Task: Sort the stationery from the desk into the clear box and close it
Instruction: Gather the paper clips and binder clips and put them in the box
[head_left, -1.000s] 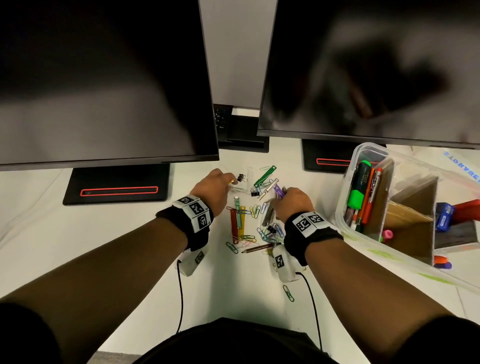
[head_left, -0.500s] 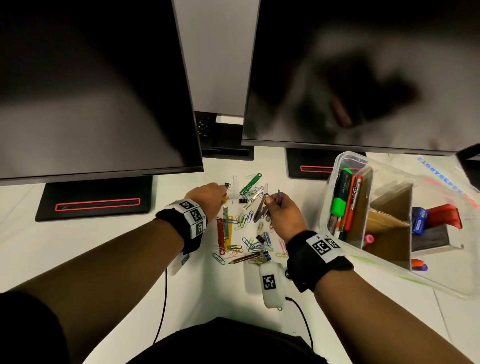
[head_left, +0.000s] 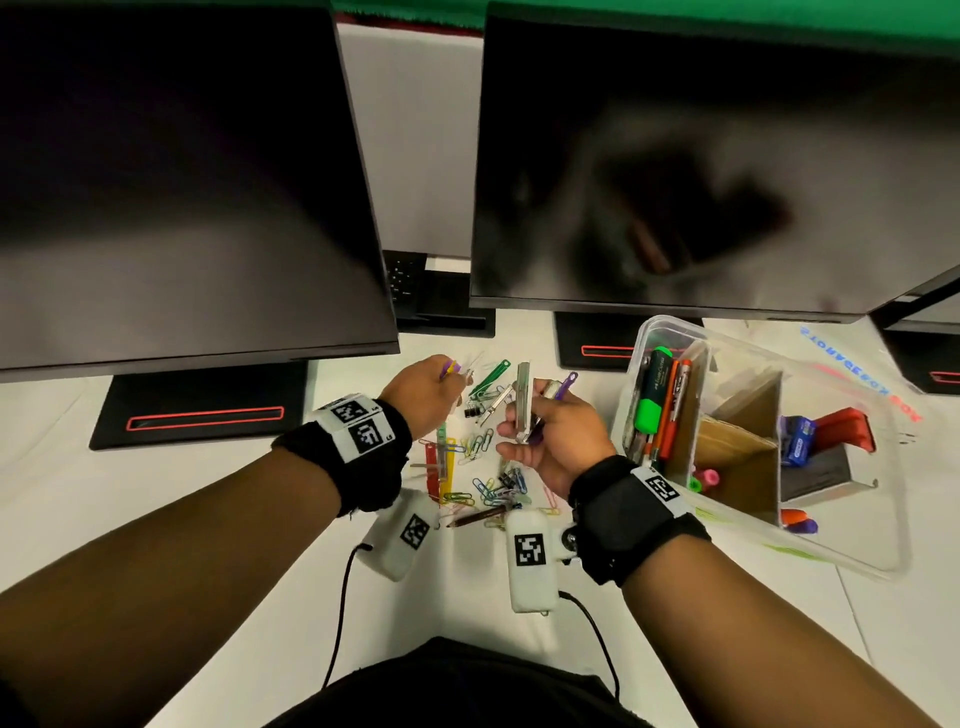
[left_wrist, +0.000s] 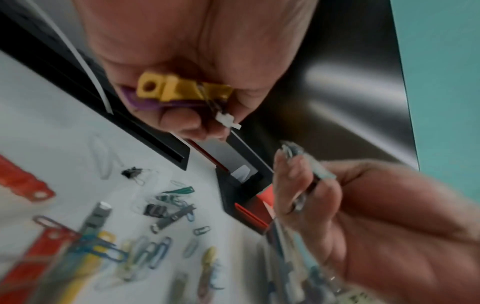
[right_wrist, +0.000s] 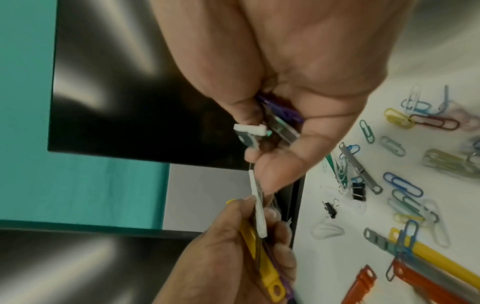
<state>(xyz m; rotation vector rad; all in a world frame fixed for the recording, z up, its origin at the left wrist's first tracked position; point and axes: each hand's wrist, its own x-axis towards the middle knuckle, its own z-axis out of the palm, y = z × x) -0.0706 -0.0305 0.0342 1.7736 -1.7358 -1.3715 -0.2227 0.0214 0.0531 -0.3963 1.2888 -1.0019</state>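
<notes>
My left hand (head_left: 451, 375) is raised over the pile and pinches a yellow fastener strip (left_wrist: 176, 90) and a purple one (left_wrist: 145, 103), plus a small white piece. My right hand (head_left: 524, 413), palm turned up beside it, grips a bundle of metal fastener strips (head_left: 522, 395) and a purple strip (head_left: 566, 384). The two hands' fingertips nearly meet in the right wrist view. Loose coloured paper clips (head_left: 485, 488), a red fastener (head_left: 431, 467), a pencil (head_left: 478, 517) and black binder clips (head_left: 471, 410) lie on the white desk below. The clear box (head_left: 628, 384) stands open to the right.
The box has cardboard dividers (head_left: 737, 447); a green highlighter (head_left: 652, 395) and pens fill its left compartment, other items the right. Two dark monitors (head_left: 182, 182) (head_left: 675, 171) hang over the desk's back, their stands (head_left: 202, 410) behind the pile.
Both hands have lifted off the pile with fastener strips in them. The right hand has turned palm up and now holds metal strips upright.
</notes>
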